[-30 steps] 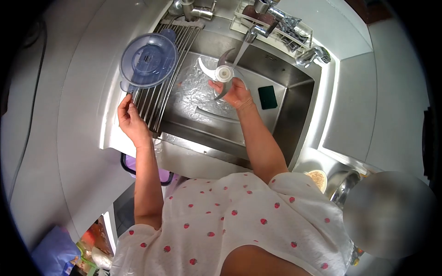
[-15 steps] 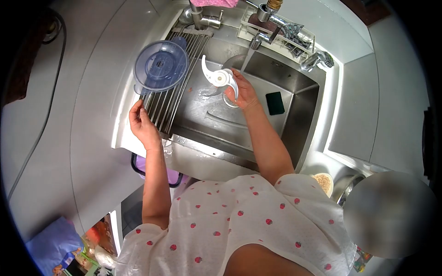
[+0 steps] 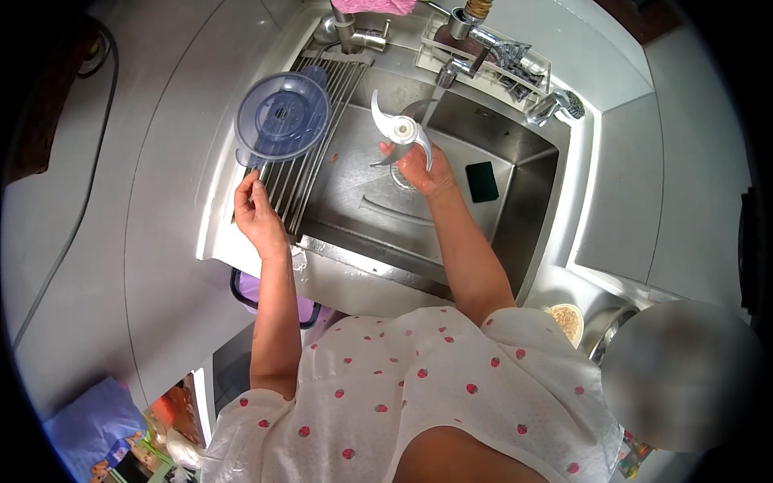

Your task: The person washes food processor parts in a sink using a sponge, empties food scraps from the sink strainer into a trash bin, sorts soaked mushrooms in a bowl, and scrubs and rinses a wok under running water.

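Note:
My right hand [image 3: 429,171] is over the sink and holds a food processor blade [image 3: 403,129] from below, with its white hub and curved arms facing up. Part of the fingers is hidden behind the blade. To the left, my left hand [image 3: 262,221] is by the outer edge of the roll-up drying rack [image 3: 299,181], fingertips drawn together. Just above those fingertips lies a clear bluish food processor lid [image 3: 282,117] on the rack, its tab close to them. Whether they pinch the rack or the tab I cannot make out.
The steel sink [image 3: 475,233] holds a dark green scouring pad [image 3: 481,182]. A faucet [image 3: 455,68] stands at the back beside a caddy [image 3: 523,68] of scrubbers. A pink cloth [image 3: 374,6] hangs at the top. Lower right sits a bowl of grainy food [image 3: 566,322].
My right hand has shifted slightly right and tilted and turned the blade. My left hand has moved a little right, its fingers now closer together near the lid's tab.

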Demonstrator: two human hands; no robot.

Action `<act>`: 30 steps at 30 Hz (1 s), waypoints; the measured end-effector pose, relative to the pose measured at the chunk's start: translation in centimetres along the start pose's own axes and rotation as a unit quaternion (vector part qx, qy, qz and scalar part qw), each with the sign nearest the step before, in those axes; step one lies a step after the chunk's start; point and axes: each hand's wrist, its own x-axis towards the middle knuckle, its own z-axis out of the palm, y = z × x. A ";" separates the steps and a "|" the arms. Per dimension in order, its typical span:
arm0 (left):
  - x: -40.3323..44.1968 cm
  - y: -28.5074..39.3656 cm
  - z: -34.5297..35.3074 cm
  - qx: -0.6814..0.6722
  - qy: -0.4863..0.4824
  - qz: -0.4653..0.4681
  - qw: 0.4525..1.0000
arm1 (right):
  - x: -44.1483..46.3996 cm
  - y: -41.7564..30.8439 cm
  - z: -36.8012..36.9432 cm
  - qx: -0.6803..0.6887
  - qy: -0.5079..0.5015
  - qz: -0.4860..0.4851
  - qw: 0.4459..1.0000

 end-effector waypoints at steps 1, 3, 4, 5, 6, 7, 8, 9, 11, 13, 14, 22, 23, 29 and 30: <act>-0.1 0.0 0.0 -0.010 -0.002 -0.008 1.000 | 0.1 0.1 -0.2 0.006 -0.011 -0.016 1.000; -0.1 0.1 0.0 -0.011 -0.005 -0.012 1.000 | 0.0 0.2 -0.2 0.012 -0.021 -0.032 0.999; -0.2 0.1 0.0 -0.012 -0.008 -0.016 1.000 | 0.0 0.1 -0.1 0.017 -0.019 -0.032 0.999; -0.2 0.0 0.0 -0.012 -0.008 -0.016 1.000 | -0.1 0.1 0.1 0.022 -0.017 -0.032 0.999; -0.2 -0.1 0.0 -0.017 -0.006 -0.015 1.000 | -0.1 0.1 0.1 0.021 -0.017 -0.032 0.999; -0.2 -0.2 0.0 -0.021 -0.004 -0.014 1.000 | -0.1 0.0 0.1 0.018 -0.021 -0.027 0.999; -0.3 -0.2 0.0 -0.021 -0.003 -0.015 1.000 | -0.1 0.0 0.1 0.015 -0.025 -0.023 0.999; -0.3 0.0 0.1 -0.011 -0.004 -0.009 1.000 | -0.1 -0.1 -0.4 0.015 -0.025 -0.022 0.999; -0.6 0.4 0.2 -0.001 -0.005 -0.004 1.000 | -0.1 -0.1 -1.7 0.030 0.019 0.006 0.999; -1.0 0.9 0.4 0.002 -0.016 -0.008 1.000 | -0.1 0.1 0.0 0.012 0.048 -0.016 0.999; -1.3 0.9 0.5 0.003 -0.016 -0.009 1.000 | -0.1 0.1 0.6 -0.006 0.076 -0.037 0.996; -4.2 2.9 2.6 -0.038 -0.127 0.007 0.991 | -0.8 -1.0 -4.3 0.039 0.111 -0.097 0.988; -4.5 3.1 2.8 -0.042 -0.135 -0.001 0.990 | -1.0 -1.3 -5.1 0.066 0.102 -0.107 0.987; -5.1 2.0 2.9 -0.050 -0.140 -0.041 0.988 | -2.7 -2.6 -5.5 0.025 0.196 -0.148 0.969; -5.0 1.9 2.9 -0.050 -0.142 -0.041 0.988 | -2.8 -2.7 -5.8 0.025 0.197 -0.149 0.969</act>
